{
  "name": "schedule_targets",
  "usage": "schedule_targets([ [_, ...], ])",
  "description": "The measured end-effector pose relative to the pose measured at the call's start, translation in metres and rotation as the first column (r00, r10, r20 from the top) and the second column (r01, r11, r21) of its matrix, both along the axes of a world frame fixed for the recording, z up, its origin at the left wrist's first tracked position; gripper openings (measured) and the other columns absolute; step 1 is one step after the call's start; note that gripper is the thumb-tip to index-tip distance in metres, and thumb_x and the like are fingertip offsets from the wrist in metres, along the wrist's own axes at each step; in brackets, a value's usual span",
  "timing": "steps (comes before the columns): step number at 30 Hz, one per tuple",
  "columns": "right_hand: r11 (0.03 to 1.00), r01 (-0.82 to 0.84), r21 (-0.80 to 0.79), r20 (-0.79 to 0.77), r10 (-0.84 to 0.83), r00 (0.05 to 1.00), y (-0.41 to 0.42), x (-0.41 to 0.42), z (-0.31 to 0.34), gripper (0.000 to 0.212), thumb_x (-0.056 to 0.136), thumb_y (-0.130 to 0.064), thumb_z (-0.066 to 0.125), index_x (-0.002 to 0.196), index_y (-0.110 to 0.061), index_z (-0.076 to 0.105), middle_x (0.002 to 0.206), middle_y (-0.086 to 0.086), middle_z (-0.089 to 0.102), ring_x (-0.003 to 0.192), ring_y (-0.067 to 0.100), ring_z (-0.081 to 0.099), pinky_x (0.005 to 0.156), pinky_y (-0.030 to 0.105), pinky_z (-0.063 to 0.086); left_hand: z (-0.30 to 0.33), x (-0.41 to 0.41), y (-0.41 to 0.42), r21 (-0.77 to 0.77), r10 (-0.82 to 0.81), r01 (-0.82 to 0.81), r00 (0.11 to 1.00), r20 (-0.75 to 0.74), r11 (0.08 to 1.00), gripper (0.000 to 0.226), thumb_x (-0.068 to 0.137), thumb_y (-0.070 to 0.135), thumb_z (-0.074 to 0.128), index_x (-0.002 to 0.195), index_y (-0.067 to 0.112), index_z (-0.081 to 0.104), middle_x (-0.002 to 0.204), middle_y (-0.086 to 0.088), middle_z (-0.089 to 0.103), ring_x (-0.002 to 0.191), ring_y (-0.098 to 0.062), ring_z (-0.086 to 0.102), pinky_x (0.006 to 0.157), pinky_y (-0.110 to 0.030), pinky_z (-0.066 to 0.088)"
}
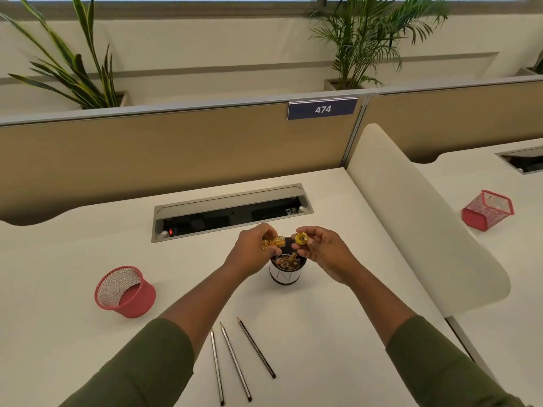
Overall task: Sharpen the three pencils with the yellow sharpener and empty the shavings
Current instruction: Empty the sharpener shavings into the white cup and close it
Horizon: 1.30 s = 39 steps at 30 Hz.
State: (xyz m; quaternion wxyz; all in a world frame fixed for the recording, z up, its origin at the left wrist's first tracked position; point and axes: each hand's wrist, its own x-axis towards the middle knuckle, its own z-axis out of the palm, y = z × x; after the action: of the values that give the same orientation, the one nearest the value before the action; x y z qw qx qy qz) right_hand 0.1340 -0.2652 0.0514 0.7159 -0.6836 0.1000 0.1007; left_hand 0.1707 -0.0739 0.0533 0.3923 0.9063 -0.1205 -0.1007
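Three pencils (235,359) are lying on the worktop (323,333), nearer than the cup (284,274). Above the cup, which is holding shavings (287,261), the left hand (249,251) is gripping the yellow sharpener body (273,242); the right hand (326,251) is pinching its cap (301,238). A red mesh holder (125,292) is lying left of the cup.

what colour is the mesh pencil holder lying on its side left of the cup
Red, with a paler mesh inside. The mesh holder shows in the head view.
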Motion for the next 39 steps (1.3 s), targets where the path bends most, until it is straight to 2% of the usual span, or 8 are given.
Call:
schedule_targets([
  [3,0.999,0.008,-0.043,0.013,-0.007,1.000,0.000,0.000,0.001,0.020,0.097,-0.007,0.052,0.110,-0.017,0.064,0.108,0.009,0.069,0.096,0.020,0.071,0.072,0.021,0.057,0.001,-0.001,0.000,-0.009,0.005,-0.005,1.000,0.005,1.000,0.026,0.079,0.022,0.074,0.097,0.029,0.056,0.093,0.008,0.057,0.088,-0.012,0.054,0.061,-0.015,0.039],
  [5,0.961,0.002,-0.278,0.084,0.022,0.996,0.000,0.000,0.000,0.018,0.094,-0.014,0.060,0.108,-0.024,0.066,0.105,0.000,0.070,0.093,0.016,0.071,0.068,0.018,0.055,0.001,-0.001,0.000,-0.014,0.011,-0.011,1.000,0.011,1.000,0.026,0.078,0.022,0.075,0.096,0.029,0.057,0.093,0.007,0.059,0.088,-0.012,0.054,0.063,-0.016,0.038],
  [9,0.724,0.120,-0.679,0.284,0.108,0.953,0.005,0.000,-0.004,0.024,0.090,-0.021,0.066,0.114,-0.024,0.065,0.108,-0.007,0.065,0.088,0.005,0.062,0.063,0.007,0.048,0.001,0.000,-0.001,0.030,-0.018,0.016,0.999,0.043,0.999,0.027,0.078,0.021,0.075,0.103,0.022,0.065,0.101,0.000,0.067,0.090,-0.013,0.055,0.069,-0.019,0.041],
  [11,0.635,0.173,-0.753,0.377,0.200,0.904,0.007,0.000,-0.007,0.029,0.090,-0.020,0.065,0.119,-0.017,0.064,0.115,0.000,0.066,0.095,0.009,0.060,0.075,0.015,0.052,0.001,0.001,-0.002,0.066,-0.050,0.046,0.997,0.062,0.997,0.029,0.078,0.021,0.075,0.106,0.021,0.067,0.105,-0.002,0.068,0.093,-0.015,0.057,0.074,-0.023,0.044],
  [15,0.507,0.121,-0.853,0.305,0.297,0.905,0.010,-0.002,-0.010,0.031,0.092,-0.017,0.060,0.122,-0.013,0.064,0.119,0.007,0.066,0.105,0.020,0.060,0.089,0.031,0.051,0.003,0.000,-0.003,0.137,-0.092,0.078,0.991,0.099,0.988,0.035,0.077,0.022,0.076,0.111,0.020,0.068,0.112,-0.003,0.067,0.102,-0.019,0.059,0.082,-0.029,0.050],
  [28,0.581,0.159,-0.798,0.344,0.223,0.912,0.010,-0.009,-0.016,0.032,0.089,-0.014,0.065,0.120,-0.012,0.065,0.114,0.006,0.067,0.099,0.018,0.062,0.081,0.023,0.050,0.006,0.003,-0.011,0.107,-0.083,0.076,0.994,0.065,0.991,0.029,0.072,0.010,0.079,0.097,0.019,0.067,0.104,-0.005,0.066,0.094,-0.019,0.061,0.066,-0.018,0.048],
  [35,0.614,0.165,-0.772,0.352,0.196,0.915,0.008,-0.013,-0.018,0.030,0.088,-0.016,0.065,0.118,-0.013,0.065,0.111,0.005,0.068,0.095,0.015,0.061,0.078,0.023,0.050,0.005,-0.002,-0.014,0.033,-0.093,0.091,0.995,0.038,0.995,0.036,0.080,0.011,0.068,0.097,0.030,0.042,0.097,0.001,0.056,0.087,-0.019,0.060,0.058,-0.019,0.053],
  [39,0.642,0.185,-0.744,0.381,0.180,0.907,0.014,-0.015,-0.019,0.030,0.089,-0.016,0.063,0.119,-0.013,0.064,0.112,0.006,0.067,0.096,0.015,0.061,0.079,0.022,0.050,0.003,-0.003,-0.012,0.019,-0.089,0.088,0.992,0.094,0.996,0.026,0.074,0.016,0.075,0.093,0.026,0.061,0.093,0.002,0.064,0.089,-0.018,0.062,0.068,-0.022,0.052],
])
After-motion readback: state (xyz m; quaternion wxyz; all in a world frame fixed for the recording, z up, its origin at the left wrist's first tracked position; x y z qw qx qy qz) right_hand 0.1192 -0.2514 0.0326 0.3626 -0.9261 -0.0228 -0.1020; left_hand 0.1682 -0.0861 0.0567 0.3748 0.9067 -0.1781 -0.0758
